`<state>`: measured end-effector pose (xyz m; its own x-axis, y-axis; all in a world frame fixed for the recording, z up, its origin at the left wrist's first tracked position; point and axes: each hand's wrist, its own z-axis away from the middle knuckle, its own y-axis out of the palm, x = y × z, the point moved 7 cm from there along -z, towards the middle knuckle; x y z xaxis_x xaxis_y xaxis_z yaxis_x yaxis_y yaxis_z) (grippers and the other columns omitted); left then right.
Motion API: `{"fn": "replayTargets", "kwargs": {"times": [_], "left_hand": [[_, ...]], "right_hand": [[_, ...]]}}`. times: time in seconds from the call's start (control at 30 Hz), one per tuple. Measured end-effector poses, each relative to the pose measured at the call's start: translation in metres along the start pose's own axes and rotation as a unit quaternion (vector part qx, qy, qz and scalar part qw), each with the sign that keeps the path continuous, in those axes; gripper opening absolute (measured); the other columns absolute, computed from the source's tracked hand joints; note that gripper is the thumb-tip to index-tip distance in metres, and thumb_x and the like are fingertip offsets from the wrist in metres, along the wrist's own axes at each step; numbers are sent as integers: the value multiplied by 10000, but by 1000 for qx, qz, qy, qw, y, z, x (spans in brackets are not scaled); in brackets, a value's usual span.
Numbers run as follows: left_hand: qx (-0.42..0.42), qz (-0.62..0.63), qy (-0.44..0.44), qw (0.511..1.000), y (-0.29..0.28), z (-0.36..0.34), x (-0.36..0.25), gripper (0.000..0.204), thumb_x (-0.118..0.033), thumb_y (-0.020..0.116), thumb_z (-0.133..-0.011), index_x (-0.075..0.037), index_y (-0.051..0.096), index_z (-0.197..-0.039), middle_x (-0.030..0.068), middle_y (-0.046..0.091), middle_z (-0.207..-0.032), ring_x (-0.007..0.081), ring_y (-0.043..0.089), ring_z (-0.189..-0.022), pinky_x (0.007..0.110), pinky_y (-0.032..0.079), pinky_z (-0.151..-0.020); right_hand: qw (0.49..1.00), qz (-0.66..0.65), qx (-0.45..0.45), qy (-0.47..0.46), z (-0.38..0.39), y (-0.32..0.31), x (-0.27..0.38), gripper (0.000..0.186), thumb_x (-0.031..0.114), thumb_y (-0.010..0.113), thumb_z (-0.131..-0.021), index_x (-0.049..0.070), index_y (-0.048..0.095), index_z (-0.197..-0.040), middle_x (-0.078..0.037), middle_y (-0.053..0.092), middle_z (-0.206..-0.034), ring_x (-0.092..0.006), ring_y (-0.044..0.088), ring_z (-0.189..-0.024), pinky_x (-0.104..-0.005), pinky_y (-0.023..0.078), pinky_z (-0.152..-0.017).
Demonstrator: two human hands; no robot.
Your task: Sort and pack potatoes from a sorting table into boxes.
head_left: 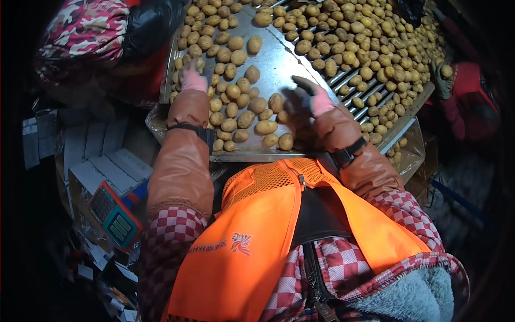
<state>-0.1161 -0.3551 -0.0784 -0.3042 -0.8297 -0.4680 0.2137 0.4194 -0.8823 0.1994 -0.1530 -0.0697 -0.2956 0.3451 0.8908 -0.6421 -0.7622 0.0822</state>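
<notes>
Many potatoes lie loose on a metal sorting table. On its left side, my left hand, in a pink glove with greyish fingers, reaches among the potatoes. Its fingers point away from me, spread against potatoes by the table's left edge, and blend partly with them. My right hand, gloved in pink and dark grey, hovers over the bare metal right of the potatoes. Its fingers are stretched out toward the left, with nothing in them.
A larger potato heap covers a roller rack at the right. Another person's gloved hand holds a potato there. A camouflage sleeve is at far left. Cartons and a red-and-teal scale stand at lower left.
</notes>
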Motion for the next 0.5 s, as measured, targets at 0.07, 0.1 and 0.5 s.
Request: {"fn": "replayTargets", "kwargs": {"times": [0.07, 0.1, 0.5], "left_hand": [[20, -139, 83, 987, 25, 23, -26, 514, -433, 646, -870, -255, 585, -1348, 149, 419, -1500, 370, 383, -1384, 486, 334, -1129], [19, -140, 84, 986, 26, 32, -29, 514, -433, 646, -870, -255, 585, -1348, 149, 419, -1500, 370, 383, -1384, 486, 334, -1129], [-71, 395, -112, 909, -32, 240, 109, 484, 151, 530, -858, -28, 599, -1303, 130, 640, -1214, 204, 633, -1074, 305, 496, -953]], "right_hand": [[988, -116, -90, 38, 11, -38, -9, 367, 133, 545, -971, 45, 564, -1326, -119, 626, -1198, -244, 613, -1077, -337, 529, -858], [978, -167, -114, 47, 17, -53, -14, 365, 135, 543, -981, 14, 559, -1325, -109, 640, -1172, -225, 616, -1066, -322, 528, -854], [994, 79, 65, -48, 2, -19, -2, 326, 144, 585, -990, 62, 605, -1305, -33, 693, -1095, -106, 623, -943, -236, 500, -828]]}}
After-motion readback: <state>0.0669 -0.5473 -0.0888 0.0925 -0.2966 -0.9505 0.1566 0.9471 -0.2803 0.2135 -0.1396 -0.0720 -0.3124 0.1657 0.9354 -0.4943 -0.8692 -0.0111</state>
